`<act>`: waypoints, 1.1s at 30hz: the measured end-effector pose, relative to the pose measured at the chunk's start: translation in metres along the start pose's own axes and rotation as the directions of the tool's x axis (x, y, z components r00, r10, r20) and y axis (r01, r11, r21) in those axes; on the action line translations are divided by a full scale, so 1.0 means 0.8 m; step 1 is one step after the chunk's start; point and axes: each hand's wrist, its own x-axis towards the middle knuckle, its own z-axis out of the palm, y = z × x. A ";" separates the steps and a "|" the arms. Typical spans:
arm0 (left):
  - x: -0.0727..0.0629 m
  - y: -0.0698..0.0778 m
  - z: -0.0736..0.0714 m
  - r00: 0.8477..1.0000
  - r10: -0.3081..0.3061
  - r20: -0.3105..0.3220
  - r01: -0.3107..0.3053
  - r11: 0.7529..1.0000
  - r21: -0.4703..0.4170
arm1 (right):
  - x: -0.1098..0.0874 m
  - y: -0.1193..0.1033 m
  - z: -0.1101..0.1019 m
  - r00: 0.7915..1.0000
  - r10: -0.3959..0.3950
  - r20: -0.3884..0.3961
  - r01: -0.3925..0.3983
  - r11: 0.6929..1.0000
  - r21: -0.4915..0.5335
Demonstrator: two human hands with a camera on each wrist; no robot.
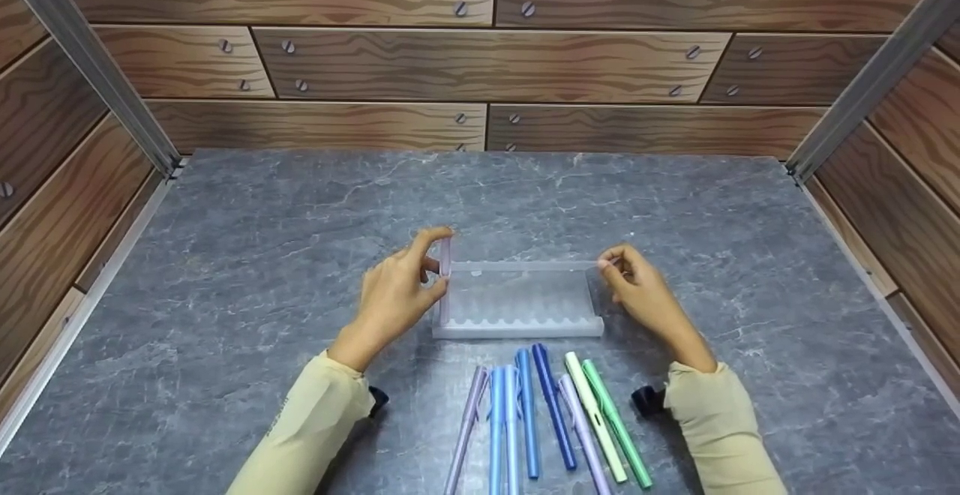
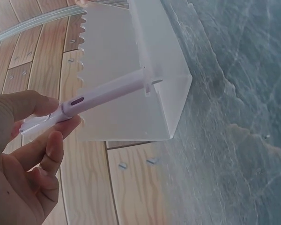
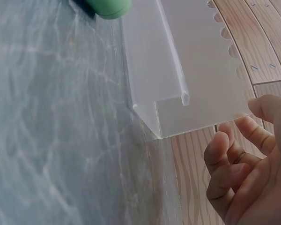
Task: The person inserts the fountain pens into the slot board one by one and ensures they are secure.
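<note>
A frosted clear pen rack (image 1: 517, 300) with notched edges stands on the table. My left hand (image 1: 394, 292) pinches a pale lilac pen (image 2: 107, 94) near its upper end, between thumb and fingers. The pen stands nearly upright at the rack's left end, its lower end in a notch of the front strip. At the opposite side, my right hand (image 1: 641, 292) pinches the rack's upper right corner between thumb and fingertip; its other fingers are curled in the right wrist view. Several pens lie in front of the rack, among them a dark blue pen (image 1: 553, 405) and a green pen (image 1: 619, 424).
The loose pens on the grey marbled table (image 1: 300, 210) include a purple pen (image 1: 466, 427), light blue ones and a pale yellow-green pen (image 1: 596, 416). They lie between my forearms. Wood-patterned walls (image 1: 480, 64) and metal posts (image 1: 97, 60) bound the table.
</note>
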 end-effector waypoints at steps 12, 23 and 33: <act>0.001 -0.002 0.005 0.995 -0.052 0.084 0.054 0.998 -0.015 | 0.001 0.002 0.001 1.000 0.024 0.010 -0.024 1.000 0.003; 0.004 -0.004 0.005 0.989 -0.095 0.117 0.098 0.995 -0.014 | 0.001 0.000 0.000 1.000 0.009 0.007 -0.009 1.000 -0.007; 0.004 -0.003 0.002 0.987 -0.092 0.130 0.089 0.996 0.026 | 0.013 0.031 0.005 1.000 0.011 -0.015 -0.011 1.000 -0.029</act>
